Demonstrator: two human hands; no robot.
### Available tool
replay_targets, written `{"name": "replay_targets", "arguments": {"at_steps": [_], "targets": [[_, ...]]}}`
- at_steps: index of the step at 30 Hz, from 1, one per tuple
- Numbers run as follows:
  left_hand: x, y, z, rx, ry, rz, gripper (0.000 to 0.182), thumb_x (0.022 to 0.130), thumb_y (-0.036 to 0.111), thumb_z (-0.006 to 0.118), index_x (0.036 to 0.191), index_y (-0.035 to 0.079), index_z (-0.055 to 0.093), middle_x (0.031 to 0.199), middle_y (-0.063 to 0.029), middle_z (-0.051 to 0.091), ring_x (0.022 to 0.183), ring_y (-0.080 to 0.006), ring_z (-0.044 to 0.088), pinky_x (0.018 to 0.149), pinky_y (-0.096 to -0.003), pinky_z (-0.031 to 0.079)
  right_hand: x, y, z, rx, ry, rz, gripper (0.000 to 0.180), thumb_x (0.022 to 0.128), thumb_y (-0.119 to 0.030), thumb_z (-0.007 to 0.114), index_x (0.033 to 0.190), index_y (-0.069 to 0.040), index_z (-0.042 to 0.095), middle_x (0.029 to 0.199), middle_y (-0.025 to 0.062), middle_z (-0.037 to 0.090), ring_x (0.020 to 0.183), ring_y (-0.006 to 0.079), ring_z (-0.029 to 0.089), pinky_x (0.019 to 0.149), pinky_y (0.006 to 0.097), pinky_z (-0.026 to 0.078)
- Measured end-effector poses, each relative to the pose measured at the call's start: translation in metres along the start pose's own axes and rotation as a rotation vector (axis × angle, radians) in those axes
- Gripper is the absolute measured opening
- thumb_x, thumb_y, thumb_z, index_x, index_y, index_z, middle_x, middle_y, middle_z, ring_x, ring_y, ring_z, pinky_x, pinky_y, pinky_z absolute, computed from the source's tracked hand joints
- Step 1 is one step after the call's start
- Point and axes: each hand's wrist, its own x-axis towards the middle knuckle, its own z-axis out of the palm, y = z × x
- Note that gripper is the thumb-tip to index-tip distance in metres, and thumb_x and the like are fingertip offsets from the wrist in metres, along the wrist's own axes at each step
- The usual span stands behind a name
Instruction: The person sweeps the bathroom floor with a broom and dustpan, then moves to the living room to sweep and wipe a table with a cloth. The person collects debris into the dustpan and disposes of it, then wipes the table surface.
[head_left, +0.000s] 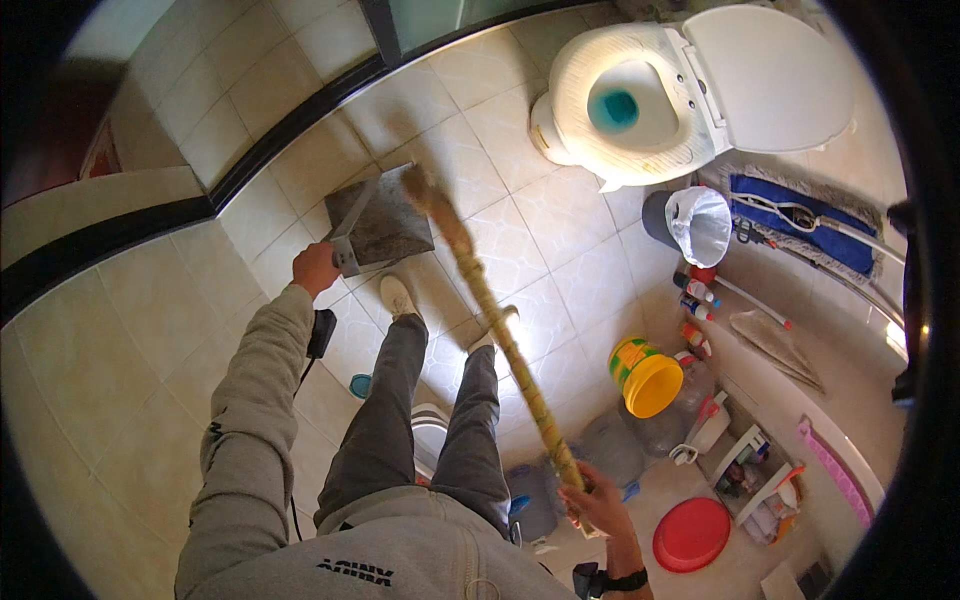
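Observation:
My left hand (316, 270) grips the handle of a metal dustpan (394, 225), whose dark, stained pan rests at or close to the tiled floor ahead of my shoes. A long broom (517, 356), its shaft wrapped in yellowish material, slants across the middle of the view. My right hand (598, 501) is closed around its upper end. At the far end, the blurred brown broom head (426, 191) is beside the pan's right edge; I cannot tell whether it touches the pan. The pan's contents are too indistinct to make out.
A toilet (630, 105) with raised lid stands at upper right, blue water inside. Below it are a lined bin (701, 225), cleaning bottles (696, 296), a yellow bucket (652, 386) and a red basin (691, 534). A dark-framed glass partition (450, 26) edges the floor.

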Motion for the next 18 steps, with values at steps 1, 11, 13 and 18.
{"name": "replay_targets", "arguments": {"at_steps": [1, 11, 13, 18], "targets": [[-0.003, -0.010, -0.001, -0.006, 0.016, -0.001, 0.035, 0.061, 0.027, 0.069, 0.083, 0.002, 0.058, 0.084, -0.0195, 0.059, 0.078, -0.0353, 0.057, 0.068, -0.0428, 0.047, 0.001, -0.008, -0.001, -0.044, 0.060, -0.019, 0.032, 0.077, -0.010, 0.058, 0.106, -0.001, 0.048, 0.061, 0.0021, 0.049, 0.041, 0.0098, 0.045, 0.035, 0.0241, 0.036], [-0.017, -0.079, 0.004, -0.195, -0.018, -0.079, 0.037, 0.061, 0.030, 0.070, 0.082, 0.001, 0.060, 0.084, -0.0176, 0.060, 0.080, -0.0336, 0.057, 0.067, -0.0400, 0.046, 0.155, -0.105, 0.042, -0.322, 0.186, -0.288, 0.021, 0.078, -0.015, 0.056, 0.085, 0.000, 0.044, 0.053, 0.0044, 0.047, 0.041, 0.0134, 0.050, 0.034, 0.0278, 0.041], [-0.019, -0.083, 0.003, -0.266, 0.017, -0.098, 0.036, 0.061, 0.030, 0.070, 0.082, 0.002, 0.060, 0.083, -0.0174, 0.060, 0.080, -0.0335, 0.057, 0.068, -0.0400, 0.046, 0.153, -0.096, 0.066, -0.487, 0.133, -0.205, 0.022, 0.079, -0.016, 0.055, 0.083, 0.001, 0.042, 0.055, 0.0055, 0.048, 0.042, 0.0146, 0.051, 0.035, 0.0290, 0.042], [-0.022, -0.087, 0.009, -0.278, -0.019, -0.209, 0.037, 0.057, 0.028, 0.071, 0.083, 0.004, 0.061, 0.084, -0.0161, 0.060, 0.079, -0.0323, 0.058, 0.068, -0.0392, 0.047, 0.098, -0.087, 0.094, -0.188, -0.262, 0.023, 0.021, 0.083, -0.018, 0.052, 0.095, -0.002, 0.046, 0.061, 0.0026, 0.047, 0.045, 0.0098, 0.045, 0.037, 0.0231, 0.038]]}}
